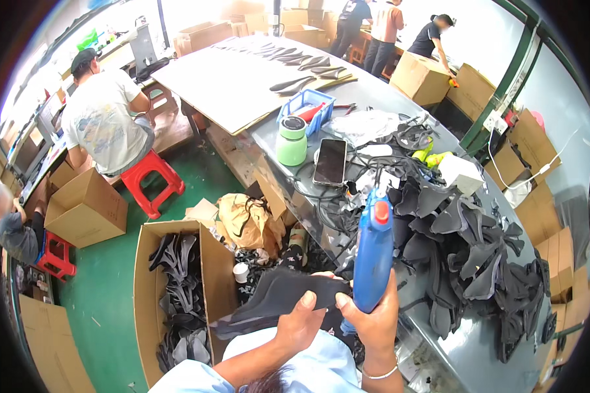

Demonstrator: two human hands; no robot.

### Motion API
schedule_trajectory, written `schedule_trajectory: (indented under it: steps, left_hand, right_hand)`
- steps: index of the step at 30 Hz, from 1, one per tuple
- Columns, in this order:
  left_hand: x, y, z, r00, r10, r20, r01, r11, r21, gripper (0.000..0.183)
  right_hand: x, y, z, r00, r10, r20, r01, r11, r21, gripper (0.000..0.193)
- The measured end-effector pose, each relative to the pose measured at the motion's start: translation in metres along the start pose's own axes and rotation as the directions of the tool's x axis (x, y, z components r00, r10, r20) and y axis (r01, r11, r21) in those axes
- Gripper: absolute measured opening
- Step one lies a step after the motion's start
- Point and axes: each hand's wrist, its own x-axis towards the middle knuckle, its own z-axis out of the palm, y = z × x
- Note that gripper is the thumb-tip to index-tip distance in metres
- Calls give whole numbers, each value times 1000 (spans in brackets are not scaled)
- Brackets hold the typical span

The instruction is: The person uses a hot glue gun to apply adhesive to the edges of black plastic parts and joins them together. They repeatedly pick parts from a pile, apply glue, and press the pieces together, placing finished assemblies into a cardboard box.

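My left hand (pixel 301 324) grips a black, saddle-shaped piece (pixel 269 295) by its narrower right part, thumb on top. The piece's wide end points left, over the side of a cardboard box (pixel 203 288). In my right hand (pixel 373 321) is a blue hand-held power tool (pixel 372 262) with an orange-red switch, held upright. My right thumb rests close to the piece's narrow tip; whether it touches cannot be made out. The tool's working end is hard to see. To the right, a large heap of similar black pieces (pixel 465 242) covers the metal table (pixel 462 344).
A phone (pixel 330 162), a green bottle (pixel 292 141) and a blue basket (pixel 318 108) stand on the table. Black pieces lie in a row on a white board (pixel 210 85). A person (pixel 108 118) sits on a red stool (pixel 152 180); others work at the back.
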Motion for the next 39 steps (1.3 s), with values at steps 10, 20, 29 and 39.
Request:
schedule_trajectory:
  steps: [10,20,29,39]
  left_hand:
    - [23,37,12,937,347,-43,-350,930,-109,51]
    - [20,42,3,871,490,-13,-489,866,-107,49]
    - [14,39,-3,849,527,42,-527,850,-17,48]
    - [14,79,9,954,299,-19,-288,932,222,35]
  right_hand:
    - [-57,12,2,977,-36,209,133,871,-473,63]
    - [-67,11,11,950,-125,285,264,809,-526,62]
    - [-69,16,9,927,-222,303,355,785,-508,62]
    - [-65,20,-4,912,-269,310,408,671,-619,57]
